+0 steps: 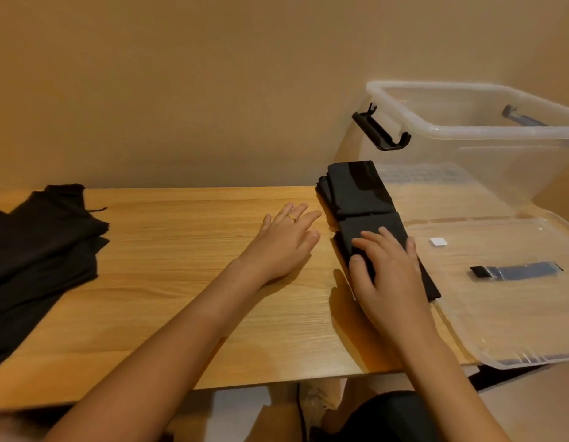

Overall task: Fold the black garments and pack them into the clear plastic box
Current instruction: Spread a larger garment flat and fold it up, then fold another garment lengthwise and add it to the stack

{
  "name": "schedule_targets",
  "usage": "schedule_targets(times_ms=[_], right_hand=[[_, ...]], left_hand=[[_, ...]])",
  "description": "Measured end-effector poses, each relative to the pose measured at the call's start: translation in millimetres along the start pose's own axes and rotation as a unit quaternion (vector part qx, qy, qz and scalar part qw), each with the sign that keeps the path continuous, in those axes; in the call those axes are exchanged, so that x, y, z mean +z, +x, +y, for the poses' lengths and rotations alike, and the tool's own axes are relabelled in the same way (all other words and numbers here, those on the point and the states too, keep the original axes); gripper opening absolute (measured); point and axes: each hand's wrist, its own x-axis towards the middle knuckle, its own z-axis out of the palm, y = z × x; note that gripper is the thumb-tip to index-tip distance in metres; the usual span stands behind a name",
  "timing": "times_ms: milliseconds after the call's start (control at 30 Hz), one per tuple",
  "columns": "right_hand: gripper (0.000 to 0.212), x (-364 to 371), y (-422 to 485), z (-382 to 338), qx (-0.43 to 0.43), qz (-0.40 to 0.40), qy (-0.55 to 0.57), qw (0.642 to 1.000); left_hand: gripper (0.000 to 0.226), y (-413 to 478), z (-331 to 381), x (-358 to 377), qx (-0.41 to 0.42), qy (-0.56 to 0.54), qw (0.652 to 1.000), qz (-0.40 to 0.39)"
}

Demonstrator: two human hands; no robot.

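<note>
A folded black garment [359, 193] lies on the wooden table [181, 266], right beside the clear plastic box [487, 129]. A second folded black garment [382, 224] lies just in front of it. My right hand [388, 269] rests on top of this nearer one, fingers spread and thumb at its left edge. My left hand [286, 240] lies flat on the table to the left of the folded garments, fingers straight, holding nothing. A loose heap of black garments [41, 250] sits at the table's left end.
The box's clear lid [506, 298] lies flat at the front right, overhanging the table's edge, with a dark latch on it. The box has black clip handles. A plain wall stands close behind the table.
</note>
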Motion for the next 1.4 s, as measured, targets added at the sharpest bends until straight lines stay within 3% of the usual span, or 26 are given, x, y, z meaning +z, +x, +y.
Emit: schedule_targets(times_ms=[200, 367, 900, 1067, 1167, 1400], right_hand=[[0.036, 59, 29, -78, -0.078, -0.152, -0.005, 0.985], [0.039, 130, 62, -131, -0.161, -0.212, -0.070, 0.961], [0.043, 167, 91, -138, -0.199, -0.201, -0.006, 0.959], [0.027, 172, 98, -147, -0.185, -0.119, -0.012, 0.975], [0.026, 180, 112, -166, -0.159, -0.112, 0.041, 0.980], [0.023, 203, 115, -188, -0.169, -0.125, 0.143, 0.967]], left_hand=[[0.053, -70, -84, -43, -0.121, 0.039, 0.992, 0.022], [0.055, -135, -140, -59, -0.187, 0.077, 0.979, 0.014], [0.044, -153, -140, -61, -0.221, 0.023, 0.964, 0.147], [0.037, -163, -158, -96, -0.298, 0.051, 0.919, 0.251], [0.036, -169, -184, -114, -0.345, 0.079, 0.885, 0.302], [0.045, -155, -225, -111, -0.399, 0.154, 0.867, 0.255]])
